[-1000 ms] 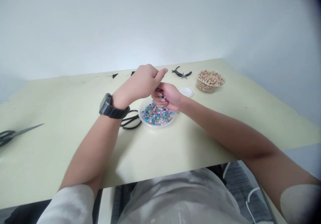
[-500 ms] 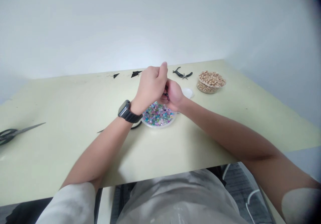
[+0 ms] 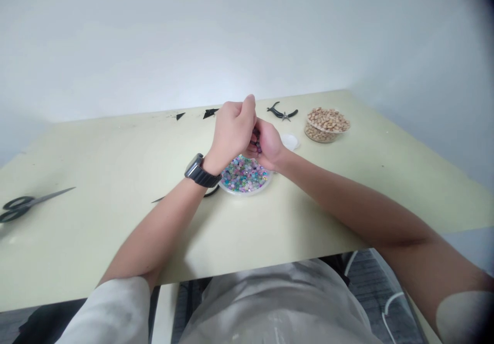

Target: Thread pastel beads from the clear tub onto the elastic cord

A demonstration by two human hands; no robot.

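My left hand (image 3: 234, 128), with a dark watch on its wrist, is closed and turned with its back toward me; its fingertips are hidden. Pressed close against it, my right hand (image 3: 270, 143) curls its fingers around several dark purple beads (image 3: 258, 142). Whether these are strung together I cannot tell. Just below both hands is a round, clear-rimmed dish (image 3: 247, 194) full of multicoloured beads (image 3: 245, 175). A small white lid or dish (image 3: 290, 142) lies beyond my right wrist.
A clear tub (image 3: 320, 136) heaped with light-brown pieces stands back right, beside black-handled pliers (image 3: 283, 113). Scissors (image 3: 29, 205) lie far left; another dark-handled tool (image 3: 211, 192) is partly under my left forearm. Black scraps (image 3: 210, 113) lie near the wall.
The hands stay together over the dish with almost the same pose. The whole view has shifted slightly; a little more of the dark beads shows in the right hand.
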